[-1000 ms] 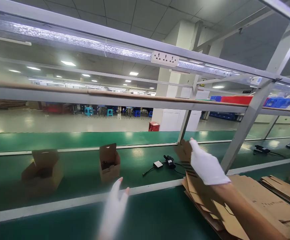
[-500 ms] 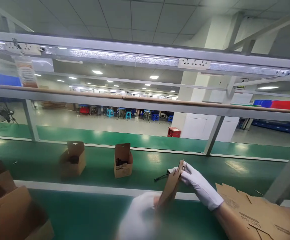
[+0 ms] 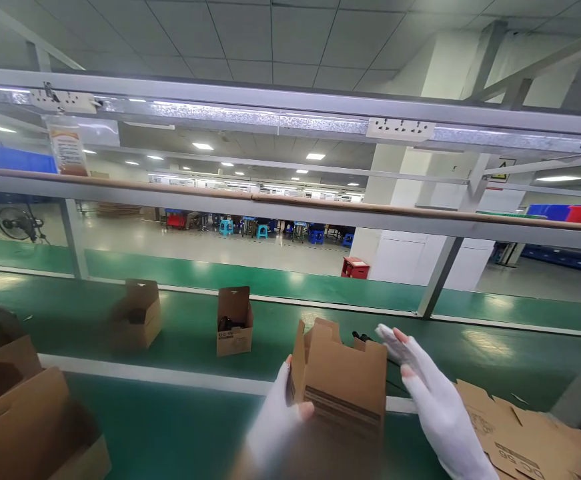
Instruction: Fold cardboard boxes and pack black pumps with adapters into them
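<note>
My left hand (image 3: 281, 415), in a white glove with bare fingertips, grips the left side of a brown cardboard box (image 3: 347, 380). The box is opened out into shape, with its flaps standing up and dark printed bands on the side facing me. My right hand (image 3: 433, 393), gloved the same way, is just right of the box with its fingers stretched out and nothing in them. Behind the box, a black cable (image 3: 361, 337) shows partly on the green belt; the rest is hidden.
Two open boxes, a nearer one (image 3: 235, 327) and a left one (image 3: 143, 317), stand on the green belt (image 3: 185, 333) with dark items inside. Larger open cartons (image 3: 25, 427) fill the lower left. Flat printed cardboard (image 3: 515, 433) lies at right. A metal post (image 3: 440, 277) rises beyond.
The flat folded cardboard between my hands has been opened into a box and turned toward me. My right hand has let go and moved right, its fingers now straight.
</note>
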`<action>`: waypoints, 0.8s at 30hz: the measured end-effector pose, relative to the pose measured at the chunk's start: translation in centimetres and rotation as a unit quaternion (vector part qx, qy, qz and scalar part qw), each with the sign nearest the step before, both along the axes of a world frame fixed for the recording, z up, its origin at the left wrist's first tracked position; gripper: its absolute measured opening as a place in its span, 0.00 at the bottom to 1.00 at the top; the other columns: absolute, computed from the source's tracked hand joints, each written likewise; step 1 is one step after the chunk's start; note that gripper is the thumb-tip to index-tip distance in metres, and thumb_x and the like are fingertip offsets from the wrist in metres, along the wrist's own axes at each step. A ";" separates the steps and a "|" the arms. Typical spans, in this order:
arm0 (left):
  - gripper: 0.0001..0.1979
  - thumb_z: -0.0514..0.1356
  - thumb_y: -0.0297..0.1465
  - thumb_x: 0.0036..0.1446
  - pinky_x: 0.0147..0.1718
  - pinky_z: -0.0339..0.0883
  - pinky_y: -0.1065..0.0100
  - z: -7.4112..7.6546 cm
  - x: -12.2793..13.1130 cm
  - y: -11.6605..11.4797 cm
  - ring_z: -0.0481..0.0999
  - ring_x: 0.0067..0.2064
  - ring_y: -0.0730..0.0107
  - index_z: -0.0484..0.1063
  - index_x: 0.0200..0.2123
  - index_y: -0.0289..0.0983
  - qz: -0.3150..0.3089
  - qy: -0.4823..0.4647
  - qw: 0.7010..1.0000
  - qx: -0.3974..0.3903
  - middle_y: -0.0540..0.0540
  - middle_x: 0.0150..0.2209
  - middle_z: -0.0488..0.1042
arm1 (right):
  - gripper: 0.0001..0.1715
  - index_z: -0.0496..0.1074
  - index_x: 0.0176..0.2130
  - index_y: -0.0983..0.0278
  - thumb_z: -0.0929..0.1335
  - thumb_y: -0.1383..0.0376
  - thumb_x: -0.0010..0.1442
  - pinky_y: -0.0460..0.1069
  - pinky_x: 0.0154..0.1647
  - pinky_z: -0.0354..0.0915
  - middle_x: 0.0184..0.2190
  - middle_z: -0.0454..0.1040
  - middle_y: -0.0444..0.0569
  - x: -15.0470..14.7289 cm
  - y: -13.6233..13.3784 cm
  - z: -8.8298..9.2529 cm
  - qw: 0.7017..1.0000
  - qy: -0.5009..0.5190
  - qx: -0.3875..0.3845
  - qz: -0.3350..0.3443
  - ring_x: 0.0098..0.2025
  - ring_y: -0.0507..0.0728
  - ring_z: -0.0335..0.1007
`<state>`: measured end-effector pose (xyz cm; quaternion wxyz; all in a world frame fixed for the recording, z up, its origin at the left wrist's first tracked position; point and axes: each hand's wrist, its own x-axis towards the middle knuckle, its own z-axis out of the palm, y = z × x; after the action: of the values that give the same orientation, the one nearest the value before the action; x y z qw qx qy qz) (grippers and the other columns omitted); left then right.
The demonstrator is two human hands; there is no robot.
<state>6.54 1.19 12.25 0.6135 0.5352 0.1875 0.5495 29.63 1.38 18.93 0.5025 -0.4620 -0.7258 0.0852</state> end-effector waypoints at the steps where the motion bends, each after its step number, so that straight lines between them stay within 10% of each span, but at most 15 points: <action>1: 0.51 0.66 0.53 0.42 0.62 0.51 0.50 -0.2 0.1 0.1 0.56 0.64 0.47 0.48 0.63 0.36 -0.007 -0.014 1.000 -0.001 0.35 0.63 0.57 | 0.30 0.55 0.63 0.55 0.61 0.60 0.63 0.63 0.61 0.59 0.60 0.63 0.49 0.0 -0.1 -0.1 0.991 -0.091 0.098 -0.014 0.61 0.64 0.58; 4: 0.47 0.66 0.50 0.44 0.62 0.51 0.51 -0.6 0.2 0.2 0.57 0.64 0.48 0.50 0.61 0.36 -0.017 -0.040 0.999 0.004 0.34 0.63 0.57 | 0.32 0.62 0.59 0.62 0.68 0.63 0.56 0.65 0.59 0.59 0.58 0.64 0.55 -0.3 0.0 -0.1 0.895 -0.354 0.268 -0.033 0.60 0.69 0.59; 7: 0.46 0.67 0.49 0.43 0.62 0.51 0.50 -0.6 0.3 0.1 0.58 0.63 0.47 0.52 0.60 0.37 0.006 -0.028 1.000 -0.006 0.35 0.63 0.57 | 0.32 0.66 0.54 0.70 0.70 0.59 0.53 0.64 0.53 0.63 0.55 0.66 0.64 -0.9 0.6 0.5 0.849 -0.446 0.281 -0.044 0.54 0.71 0.63; 18: 0.58 0.69 0.48 0.34 0.61 0.50 0.50 -0.5 -0.3 -0.8 0.57 0.63 0.40 0.45 0.66 0.42 0.052 0.179 0.981 0.043 0.37 0.61 0.58 | 0.14 0.72 0.31 0.57 0.66 0.52 0.56 0.47 0.23 0.58 0.20 0.71 0.42 -2.0 0.9 -2.7 0.886 -0.410 -0.089 0.198 0.20 0.54 0.65; 24: 0.48 0.69 0.45 0.33 0.60 0.53 0.53 -0.2 -0.5 -0.7 0.60 0.61 0.44 0.59 0.61 0.45 0.045 0.284 0.950 0.118 0.41 0.61 0.55 | 0.15 0.74 0.28 0.54 0.67 0.48 0.54 0.48 0.22 0.61 0.17 0.71 0.42 -1.7 0.5 -4.5 0.896 -0.380 -0.024 0.228 0.19 0.56 0.68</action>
<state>6.08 0.50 12.04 0.4421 0.7289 0.3113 0.4199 27.97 1.86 14.41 0.1435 -0.2930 -0.9447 0.0328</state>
